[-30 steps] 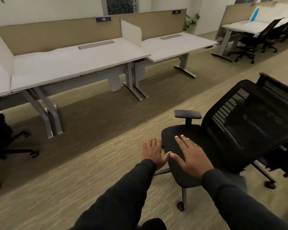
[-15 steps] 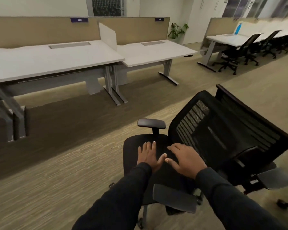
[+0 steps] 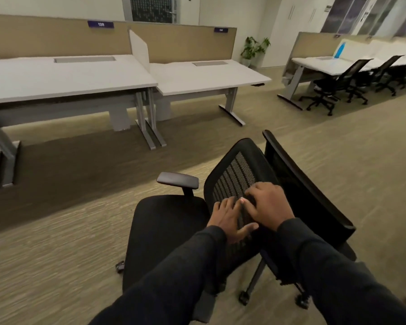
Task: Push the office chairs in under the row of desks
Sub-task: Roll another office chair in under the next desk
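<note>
A black office chair stands on the carpet right in front of me, its seat (image 3: 164, 231) toward the left and its mesh backrest (image 3: 234, 174) to the right. My left hand (image 3: 227, 216) lies flat with spread fingers against the lower backrest. My right hand (image 3: 270, 205) rests beside it on the mesh with its fingers bent. A second black chair (image 3: 302, 184) stands close behind the first. The row of white desks runs along the far side, one desk (image 3: 56, 76) at the left and another (image 3: 209, 76) to its right, both with open space beneath.
Grey desk legs (image 3: 150, 123) stand between the two desks. At the far right, another desk row (image 3: 319, 63) has several black chairs (image 3: 333, 83) by it and a blue bottle (image 3: 339, 50) on top. A potted plant (image 3: 253, 48) stands by the back wall.
Both hands moved from the chair's seat onto its mesh backrest. The chair turned and came nearer in view, and the desks slid left as my view swung right.
</note>
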`<state>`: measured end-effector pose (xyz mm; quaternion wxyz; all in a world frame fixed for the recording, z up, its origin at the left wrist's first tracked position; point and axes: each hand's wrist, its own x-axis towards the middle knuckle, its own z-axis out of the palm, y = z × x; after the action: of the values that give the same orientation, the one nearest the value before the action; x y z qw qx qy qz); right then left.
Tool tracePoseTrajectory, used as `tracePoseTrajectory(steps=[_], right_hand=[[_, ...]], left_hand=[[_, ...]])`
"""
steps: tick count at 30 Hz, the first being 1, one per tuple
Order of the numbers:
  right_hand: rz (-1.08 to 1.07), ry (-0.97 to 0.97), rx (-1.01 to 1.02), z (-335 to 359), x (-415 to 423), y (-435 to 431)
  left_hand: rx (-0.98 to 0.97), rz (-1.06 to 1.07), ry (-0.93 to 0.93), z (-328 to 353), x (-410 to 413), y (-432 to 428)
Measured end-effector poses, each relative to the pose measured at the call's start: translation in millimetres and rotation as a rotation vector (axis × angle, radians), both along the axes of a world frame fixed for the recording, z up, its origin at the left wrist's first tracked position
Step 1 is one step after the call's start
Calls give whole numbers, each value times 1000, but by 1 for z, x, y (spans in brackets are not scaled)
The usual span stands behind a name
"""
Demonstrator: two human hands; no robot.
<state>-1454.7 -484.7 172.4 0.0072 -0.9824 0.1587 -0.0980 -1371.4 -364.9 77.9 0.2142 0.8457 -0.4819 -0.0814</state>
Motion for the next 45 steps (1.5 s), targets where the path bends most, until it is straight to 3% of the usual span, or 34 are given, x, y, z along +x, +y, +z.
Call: tracePoseTrajectory(steps=[4, 9, 12, 19, 24, 35, 45], right_hand=[[-121, -18, 79, -8, -24, -48], [-245, -22, 577, -29, -33, -84], [-230, -4, 696, -44, -28, -84], [-159, 10, 680, -48, 16, -88], [-160, 38, 592, -50, 54, -88], [-266, 83, 462, -53, 163, -44], [-263, 209, 252, -53, 291, 34]], left_hand=[[-59, -58, -55, 7, -36, -35], [89, 10, -61, 8, -73, -83], [113, 59, 2, 9, -81, -95], [-20, 36, 130, 11, -53, -68], [-41, -38, 33, 8, -31, -40], [47, -197, -42, 9, 75, 59], [133, -119, -89, 10, 202, 170]])
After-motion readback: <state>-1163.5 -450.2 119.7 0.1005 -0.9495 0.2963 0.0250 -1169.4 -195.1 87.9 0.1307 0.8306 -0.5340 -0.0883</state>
